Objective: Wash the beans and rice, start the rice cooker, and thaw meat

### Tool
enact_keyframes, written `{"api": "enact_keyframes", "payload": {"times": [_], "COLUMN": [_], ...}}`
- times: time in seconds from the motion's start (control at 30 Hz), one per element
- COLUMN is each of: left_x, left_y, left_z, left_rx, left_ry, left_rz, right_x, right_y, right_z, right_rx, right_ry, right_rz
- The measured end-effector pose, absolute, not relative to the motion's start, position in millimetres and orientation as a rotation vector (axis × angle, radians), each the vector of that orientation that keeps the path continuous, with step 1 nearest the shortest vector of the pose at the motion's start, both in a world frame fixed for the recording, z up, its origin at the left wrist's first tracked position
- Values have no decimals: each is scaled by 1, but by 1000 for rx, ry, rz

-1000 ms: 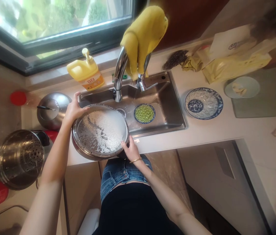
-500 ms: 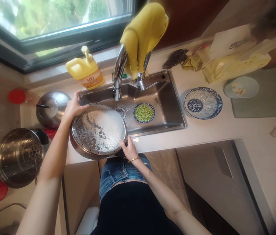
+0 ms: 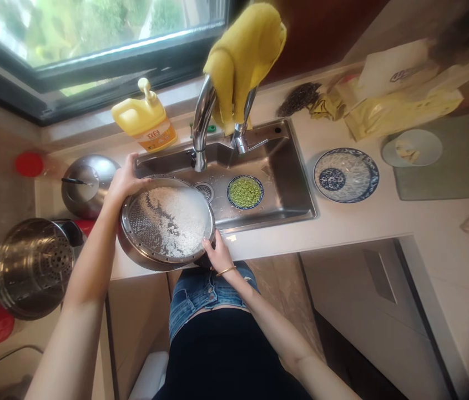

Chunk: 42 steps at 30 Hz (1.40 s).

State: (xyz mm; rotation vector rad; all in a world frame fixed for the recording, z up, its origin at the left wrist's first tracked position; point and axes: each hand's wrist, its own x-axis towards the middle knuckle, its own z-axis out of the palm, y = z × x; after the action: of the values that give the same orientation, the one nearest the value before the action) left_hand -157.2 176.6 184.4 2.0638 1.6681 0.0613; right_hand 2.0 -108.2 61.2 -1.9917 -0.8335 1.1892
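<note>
A round metal colander [image 3: 136, 219] with a perforated bottom and a rim dotted with small holes is held between my hands, over the counter and the left end of the sink. White rice [image 3: 182, 222] covers its right and upper parts; bare mesh shows at the left. My left hand [image 3: 125, 180] grips the far left rim, thumb on top. My right hand [image 3: 218, 251] holds the near right rim, thumb on top and fingers hidden below. A patterned bowl of green beans [image 3: 245, 192] stands in the sink [image 3: 278, 191].
A faucet [image 3: 201, 128] draped with a yellow cloth [image 3: 245, 55] rises behind the sink. A yellow detergent bottle [image 3: 145, 122] stands behind my left hand. At left are a metal lid [image 3: 111, 197] and a steamer pot [image 3: 13, 266]. A blue-and-white plate [image 3: 365, 172] lies right of the sink.
The colander has tilted or shifted very slightly to the left, with both hands keeping their hold. The rice and everything around look unchanged.
</note>
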Motion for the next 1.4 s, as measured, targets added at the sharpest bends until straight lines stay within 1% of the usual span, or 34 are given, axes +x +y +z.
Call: {"api": "enact_keyframes", "payload": {"times": [0.63,0.83,1.4], "left_x": [-150,-149,-146], "left_y": [182,184,191], "left_z": [187,189,188], "left_rx": [2057,2055,2054], "left_ry": [1659,1713,1725], "left_rz": [-20,-124,-171], "right_x": [-1,-1,-4], "right_y": [-104,-102,-99], "right_z": [61,61,59], "right_rx": [-1968,-1923,-1904], "right_ry": [-777,-735,-731], "right_rz": [1241,1294,1307]}}
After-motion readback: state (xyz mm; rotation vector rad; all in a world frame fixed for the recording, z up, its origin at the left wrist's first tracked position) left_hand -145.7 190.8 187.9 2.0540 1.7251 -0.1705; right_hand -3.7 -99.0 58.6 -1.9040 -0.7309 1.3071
